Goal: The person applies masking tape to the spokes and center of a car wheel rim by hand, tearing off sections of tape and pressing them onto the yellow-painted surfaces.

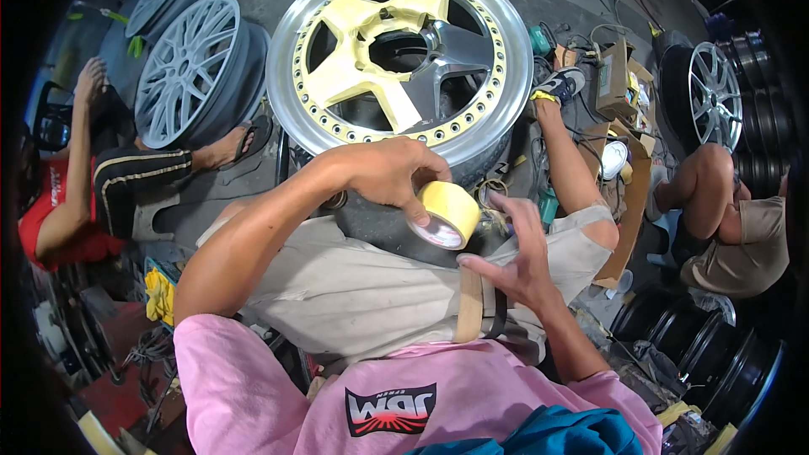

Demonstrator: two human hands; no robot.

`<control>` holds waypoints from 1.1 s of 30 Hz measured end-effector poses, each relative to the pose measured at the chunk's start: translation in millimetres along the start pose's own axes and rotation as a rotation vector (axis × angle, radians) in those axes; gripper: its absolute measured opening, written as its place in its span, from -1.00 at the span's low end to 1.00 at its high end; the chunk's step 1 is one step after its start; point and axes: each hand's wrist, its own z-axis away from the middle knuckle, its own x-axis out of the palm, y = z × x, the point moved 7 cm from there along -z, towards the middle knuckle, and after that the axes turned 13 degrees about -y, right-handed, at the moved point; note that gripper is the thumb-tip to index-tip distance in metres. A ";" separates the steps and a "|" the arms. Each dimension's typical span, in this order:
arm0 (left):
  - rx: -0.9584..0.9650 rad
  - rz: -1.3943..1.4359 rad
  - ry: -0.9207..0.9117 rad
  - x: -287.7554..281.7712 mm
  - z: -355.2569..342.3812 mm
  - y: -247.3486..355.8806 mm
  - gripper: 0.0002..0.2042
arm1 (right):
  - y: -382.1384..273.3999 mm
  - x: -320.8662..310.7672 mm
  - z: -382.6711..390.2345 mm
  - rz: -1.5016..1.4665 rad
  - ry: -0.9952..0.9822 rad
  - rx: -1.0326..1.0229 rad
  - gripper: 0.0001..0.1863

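My left hand is closed round a wide roll of yellow masking tape, held above my lap in front of the wheel. To the right of the roll, my right hand has its thumb and fingers apart, with nothing seen between them. A tan band with a dark inner edge stands on my lap just below the right thumb; whether the thumb touches it I cannot tell. Ahead lies a large wheel rim with a polished lip. Yellow tape covers most of its spokes; one dark grey spoke is bare.
Pale grey wheels lean at the left beside a seated person in red. At the right are cardboard boxes, cables, a silver wheel and another person. Black rims lie at the lower right.
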 end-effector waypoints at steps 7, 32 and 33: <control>0.152 -0.128 0.139 -14.4 -0.7 28.5 -0.30 | 22.9 15.2 -4.8 -0.173 0.001 0.091 -0.52; -0.035 0.196 0.418 -74.1 19.5 -36.7 -0.82 | -6.8 31.6 -16.2 -0.300 -0.209 -0.127 -0.62; -0.042 0.198 0.411 -73.7 19.8 -35.9 -0.82 | -4.7 35.3 -14.8 -0.303 -0.208 -0.127 -0.62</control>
